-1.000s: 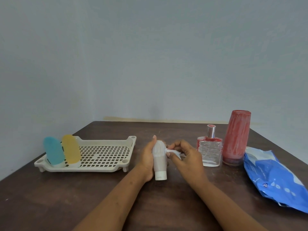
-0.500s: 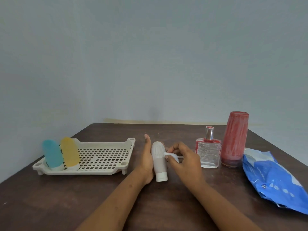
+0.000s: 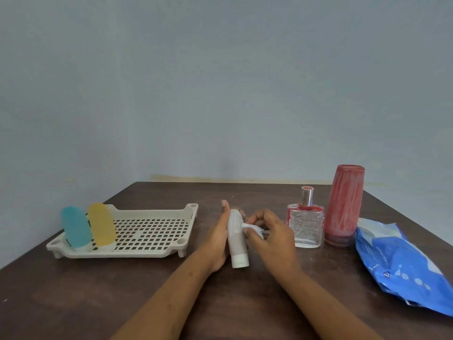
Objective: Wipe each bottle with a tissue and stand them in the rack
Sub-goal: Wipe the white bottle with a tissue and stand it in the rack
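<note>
White bottle [image 3: 236,238] stands cap-down mid-table [image 3: 110,295], between rack [image 3: 152,233] and perfume bottle [image 3: 305,228]. Left hand [image 3: 217,241] holds it, thumb straight up its side, fingers wrapped behind. Right hand [image 3: 273,240] pinches wadded tissue [image 3: 252,227] against its upper part; blue bottle [image 3: 74,227] and yellow bottle [image 3: 101,223] stand at rack's left end.

1. dark brown wood table [image 3: 98,303], scuffed, fills the near part.
2. pale blue-grey wall [image 3: 220,82] on the far side.
3. crumpled blue plastic packet [image 3: 404,266] lying flat at the right table edge.
4. yellowish strip [image 3: 220,179] along the wall base.
</note>
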